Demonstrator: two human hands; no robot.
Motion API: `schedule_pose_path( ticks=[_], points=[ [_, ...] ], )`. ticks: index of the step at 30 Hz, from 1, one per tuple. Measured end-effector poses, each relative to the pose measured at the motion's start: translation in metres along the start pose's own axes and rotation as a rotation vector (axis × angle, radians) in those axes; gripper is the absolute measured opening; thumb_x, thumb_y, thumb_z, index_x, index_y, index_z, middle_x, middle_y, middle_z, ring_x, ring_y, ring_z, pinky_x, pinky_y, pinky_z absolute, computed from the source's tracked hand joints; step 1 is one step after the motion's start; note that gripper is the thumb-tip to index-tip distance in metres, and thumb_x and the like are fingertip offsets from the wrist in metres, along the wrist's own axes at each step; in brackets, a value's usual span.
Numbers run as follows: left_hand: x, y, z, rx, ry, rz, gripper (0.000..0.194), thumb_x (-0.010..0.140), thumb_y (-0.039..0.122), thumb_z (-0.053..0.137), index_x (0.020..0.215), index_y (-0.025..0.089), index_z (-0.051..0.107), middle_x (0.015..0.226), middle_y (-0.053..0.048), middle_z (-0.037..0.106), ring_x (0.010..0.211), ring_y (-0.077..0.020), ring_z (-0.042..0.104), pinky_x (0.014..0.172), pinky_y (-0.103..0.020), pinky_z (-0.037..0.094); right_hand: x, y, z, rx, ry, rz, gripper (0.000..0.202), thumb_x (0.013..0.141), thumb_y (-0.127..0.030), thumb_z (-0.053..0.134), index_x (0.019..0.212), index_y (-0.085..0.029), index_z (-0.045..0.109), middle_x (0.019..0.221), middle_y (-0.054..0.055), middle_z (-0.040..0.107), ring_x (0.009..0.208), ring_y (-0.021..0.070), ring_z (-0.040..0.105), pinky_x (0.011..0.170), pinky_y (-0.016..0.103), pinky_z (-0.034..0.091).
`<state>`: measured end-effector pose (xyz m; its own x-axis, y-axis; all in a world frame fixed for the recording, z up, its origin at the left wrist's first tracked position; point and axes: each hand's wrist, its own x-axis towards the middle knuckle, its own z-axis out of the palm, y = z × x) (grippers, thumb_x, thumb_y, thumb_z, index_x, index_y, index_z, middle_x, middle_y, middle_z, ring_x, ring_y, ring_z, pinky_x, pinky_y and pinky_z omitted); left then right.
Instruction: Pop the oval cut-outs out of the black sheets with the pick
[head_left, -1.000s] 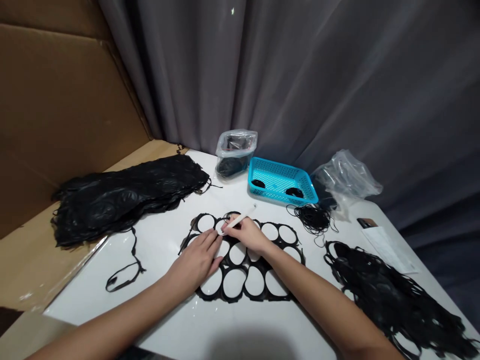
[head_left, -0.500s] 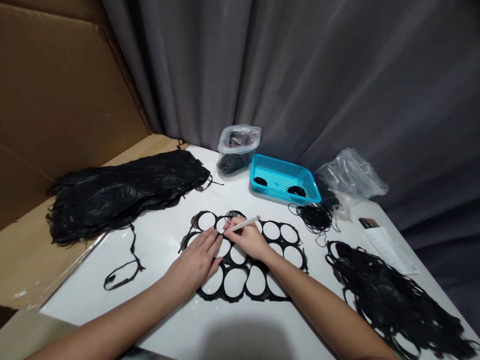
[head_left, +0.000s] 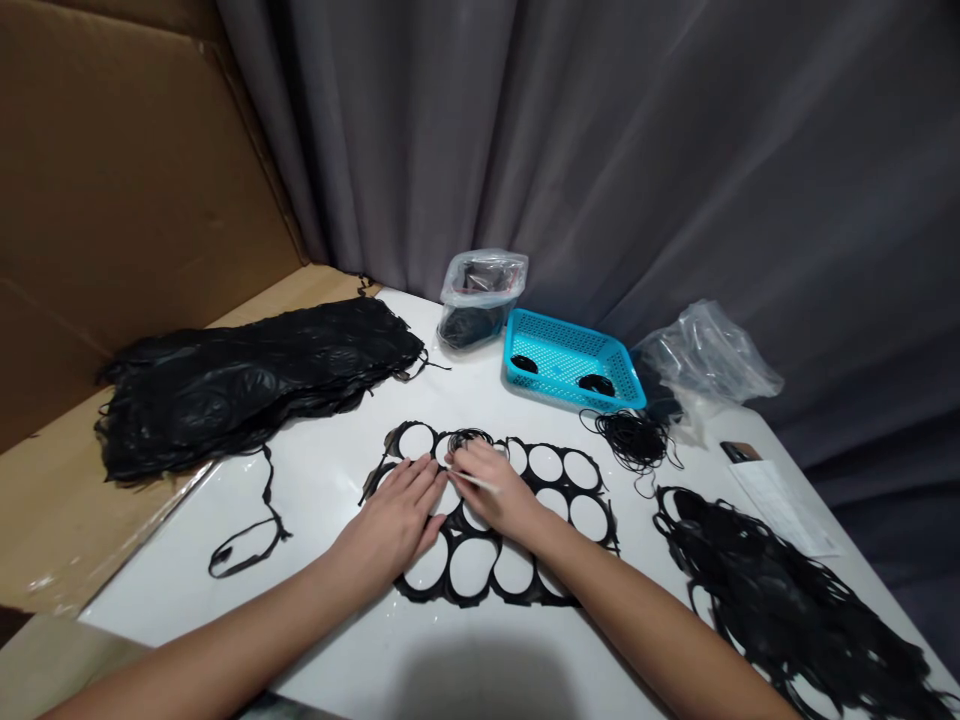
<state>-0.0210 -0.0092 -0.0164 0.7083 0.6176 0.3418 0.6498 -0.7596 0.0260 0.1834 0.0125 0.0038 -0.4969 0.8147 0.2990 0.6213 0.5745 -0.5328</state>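
Note:
A black rubber sheet with rows of round holes (head_left: 459,597) lies flat on the white table. My left hand (head_left: 397,515) rests on the sheet's left part, fingers stretched out and lying flat. Between the fingers of my right hand (head_left: 499,490) is a thin white pen-like stick (head_left: 476,481), its tip pointing at the sheet near my left fingertips. A small bundle of thin black rings (head_left: 469,437) sits at the sheet's top edge, just beyond my right hand and partly hidden by it.
A stack of black sheets (head_left: 255,380) lies at the left, beside a cardboard box (head_left: 135,180). Behind stand a clear plastic bag (head_left: 482,300) and a blue basket (head_left: 574,345) holding black rings. Tangled black rings (head_left: 634,440) and a heap of punched black scraps (head_left: 795,600) lie right.
The white stick has swung from pointing up and right to lying lower, tilted down to the right, as my right hand turned. My left hand has stayed in place.

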Motion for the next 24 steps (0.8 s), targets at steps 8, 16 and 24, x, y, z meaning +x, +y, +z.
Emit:
schedule_pose_path(
  ticks=[8, 16, 24],
  points=[
    [0.001, 0.0, 0.002, -0.034, 0.007, -0.009, 0.039, 0.097, 0.024, 0.05, 0.131, 0.008, 0.058, 0.134, -0.017, 0.064, 0.13, -0.033, 0.056, 0.111, -0.049, 0.04, 0.06, 0.061, -0.058, -0.321, 0.349, 0.272, 0.019, 0.09, -0.007, 0.039, 0.084, -0.019, 0.052, 0.088, 0.012, 0.059, 0.088, 0.0266, 0.051, 0.078, 0.038, 0.041],
    [0.006, 0.001, -0.014, -0.101, -0.033, -0.04, 0.035, 0.094, 0.021, 0.055, 0.127, 0.011, 0.059, 0.13, -0.017, 0.064, 0.127, -0.0345, 0.056, 0.107, -0.051, 0.044, 0.077, 0.06, -0.057, 0.526, 0.453, 0.591, 0.016, 0.083, -0.019, 0.061, 0.073, -0.021, 0.05, 0.076, 0.004, 0.065, 0.071, 0.0186, 0.065, 0.053, 0.025, 0.05],
    [0.041, -0.005, -0.018, -0.22, -0.083, 0.014, 0.038, 0.094, 0.025, 0.061, 0.129, 0.011, 0.057, 0.136, -0.018, 0.058, 0.133, -0.0329, 0.051, 0.111, -0.048, 0.043, 0.06, 0.034, -0.057, 1.299, 0.016, 0.77, 0.018, 0.08, -0.01, 0.075, 0.073, -0.014, 0.058, 0.072, 0.006, 0.071, 0.073, 0.017, 0.075, 0.055, 0.018, 0.062]
  ],
)
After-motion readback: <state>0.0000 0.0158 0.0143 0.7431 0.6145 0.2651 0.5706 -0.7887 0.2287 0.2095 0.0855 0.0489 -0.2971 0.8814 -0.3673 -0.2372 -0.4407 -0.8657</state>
